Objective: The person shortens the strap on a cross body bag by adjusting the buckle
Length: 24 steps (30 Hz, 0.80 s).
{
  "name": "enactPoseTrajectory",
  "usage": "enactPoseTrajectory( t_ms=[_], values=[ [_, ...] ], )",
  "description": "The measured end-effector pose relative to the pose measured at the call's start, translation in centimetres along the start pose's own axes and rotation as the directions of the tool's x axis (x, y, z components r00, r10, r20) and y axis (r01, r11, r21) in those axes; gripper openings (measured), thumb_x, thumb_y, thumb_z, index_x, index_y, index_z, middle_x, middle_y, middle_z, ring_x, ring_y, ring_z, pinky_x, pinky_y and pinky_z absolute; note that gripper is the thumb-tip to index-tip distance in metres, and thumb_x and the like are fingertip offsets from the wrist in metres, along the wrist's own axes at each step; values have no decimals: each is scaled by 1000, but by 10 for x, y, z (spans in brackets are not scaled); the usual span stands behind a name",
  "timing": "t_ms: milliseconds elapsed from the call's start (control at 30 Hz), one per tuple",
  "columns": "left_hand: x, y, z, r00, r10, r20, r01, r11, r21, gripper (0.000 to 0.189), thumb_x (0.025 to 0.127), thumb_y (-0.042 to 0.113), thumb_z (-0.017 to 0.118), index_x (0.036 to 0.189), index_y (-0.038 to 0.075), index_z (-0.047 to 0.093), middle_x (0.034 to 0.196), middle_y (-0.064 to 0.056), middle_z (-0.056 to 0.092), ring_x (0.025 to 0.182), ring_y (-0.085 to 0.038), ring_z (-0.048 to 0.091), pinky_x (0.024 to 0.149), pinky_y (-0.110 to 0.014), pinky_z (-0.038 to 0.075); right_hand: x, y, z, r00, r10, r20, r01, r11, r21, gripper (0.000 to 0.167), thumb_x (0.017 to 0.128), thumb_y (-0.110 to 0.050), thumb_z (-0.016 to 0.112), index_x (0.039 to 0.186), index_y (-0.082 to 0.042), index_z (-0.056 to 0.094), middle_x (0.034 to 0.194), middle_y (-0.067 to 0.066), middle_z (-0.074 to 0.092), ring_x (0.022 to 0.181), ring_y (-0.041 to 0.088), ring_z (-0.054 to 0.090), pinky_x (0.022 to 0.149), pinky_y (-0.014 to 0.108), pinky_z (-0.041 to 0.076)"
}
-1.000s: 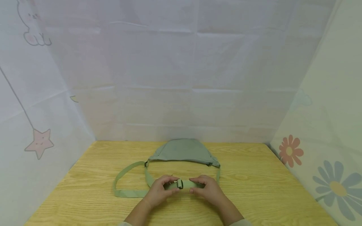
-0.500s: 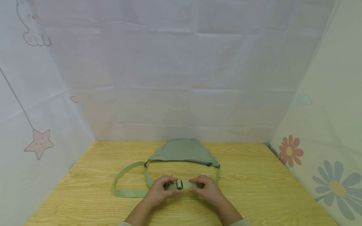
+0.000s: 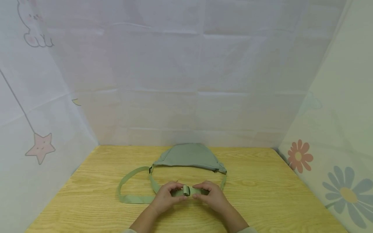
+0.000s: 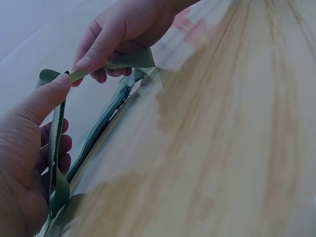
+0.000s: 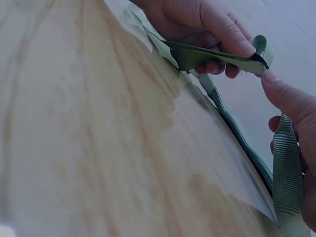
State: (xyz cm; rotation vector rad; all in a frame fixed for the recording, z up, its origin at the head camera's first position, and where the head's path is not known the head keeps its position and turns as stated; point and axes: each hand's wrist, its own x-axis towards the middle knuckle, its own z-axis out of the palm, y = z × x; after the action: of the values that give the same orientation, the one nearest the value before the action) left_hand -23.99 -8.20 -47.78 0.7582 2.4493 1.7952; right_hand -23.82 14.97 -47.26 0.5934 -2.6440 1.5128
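Note:
A grey-green waist bag [image 3: 187, 156] lies at the back of the wooden table, its zipper edge toward me. Its light green webbing strap [image 3: 194, 191] comes forward between my hands. My left hand [image 3: 167, 196] pinches the strap beside a dark strap adjuster [image 3: 186, 190], where the webbing loops over the bar. Close on the other side, my right hand [image 3: 212, 195] pinches the strap between thumb and fingers. In the left wrist view, the strap [image 4: 130, 59] is held up off the table, and its slack hangs past my left palm.
A loose strap loop [image 3: 135, 199] spreads over the tabletop [image 3: 271, 194] to the left. White sheeting [image 3: 186, 81] rises behind the table, with printed cloth on both sides.
Both hands keep their pinch on the strap. The adjuster and my left hand have shifted slightly right, and my right fingertips are a little nearer to the adjuster.

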Motion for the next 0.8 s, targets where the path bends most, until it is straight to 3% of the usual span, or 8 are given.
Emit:
enactPoseTrajectory(
  t_ms=[167,467,800],
  values=[
    [2,-1,5,1000,7,10,-7,1000,8,30,83,18,79,109,6,71,107,-12,69,89,-1,55,78,-20,45,-1,-3,0,1000,17,20,-17,1000,0,35,80,-35,79,110,-17,75,100,-3,69,91,2,56,80,20,44],
    [4,-1,7,999,39,16,-39,999,21,33,83,20,78,113,8,71,106,-12,70,87,0,55,77,-20,46,-1,-6,-2,999,2,44,-3,1000,18,38,79,-29,80,112,-13,74,98,2,68,85,2,53,74,19,44],
    [3,-1,7,998,59,22,-59,998,3,33,84,18,78,114,5,72,110,-13,70,92,0,58,80,-21,48,0,-5,-1,999,-37,38,41,994,-99,50,77,-37,81,119,-13,70,105,-1,68,91,2,55,78,20,46]
  ],
)
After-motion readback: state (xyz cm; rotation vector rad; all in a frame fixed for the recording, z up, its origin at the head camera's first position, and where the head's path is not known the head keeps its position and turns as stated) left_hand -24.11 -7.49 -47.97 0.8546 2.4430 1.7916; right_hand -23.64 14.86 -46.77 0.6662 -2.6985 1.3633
